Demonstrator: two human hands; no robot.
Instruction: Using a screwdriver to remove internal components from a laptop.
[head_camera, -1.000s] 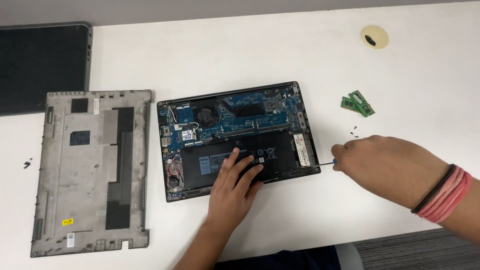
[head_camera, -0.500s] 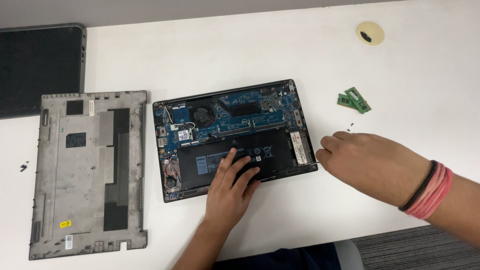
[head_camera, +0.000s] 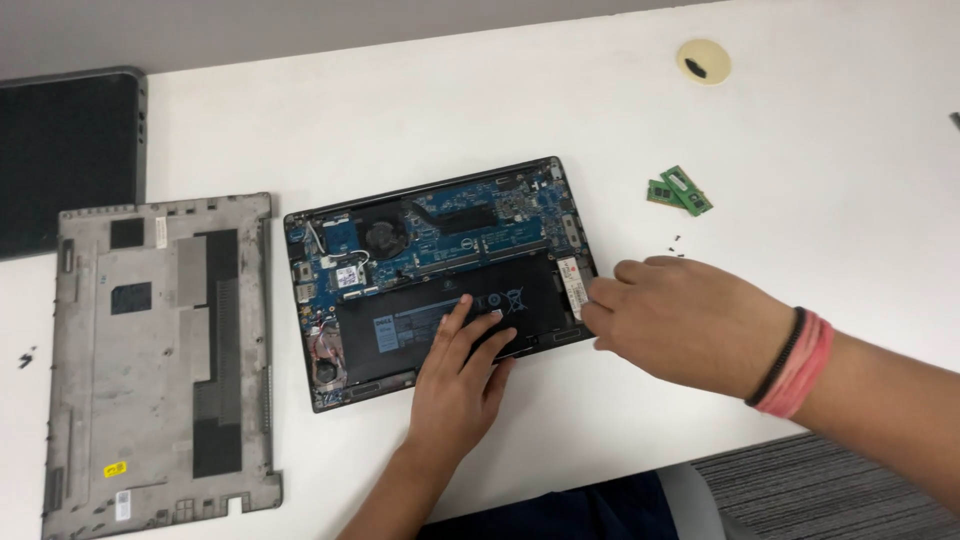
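Opened laptop (head_camera: 440, 280), base up, lies mid-way across the white table (head_camera: 400, 120), with bare table on all sides. Left hand (head_camera: 465, 375) rests flat, fingers spread, on the smooth black battery (head_camera: 430, 325) along the near edge. Right hand (head_camera: 680, 320) is curled at the right edge, fingertips over a small white card (head_camera: 570, 285); whether it pinches anything cannot be told. Blue circuit board (head_camera: 450, 230) and round fan (head_camera: 383, 237) lie exposed. Grey bottom cover (head_camera: 160, 350) lies to the left, well apart. Two green memory modules (head_camera: 680, 192) and tiny dark screws (head_camera: 676, 243), hard to resolve, lie to the right.
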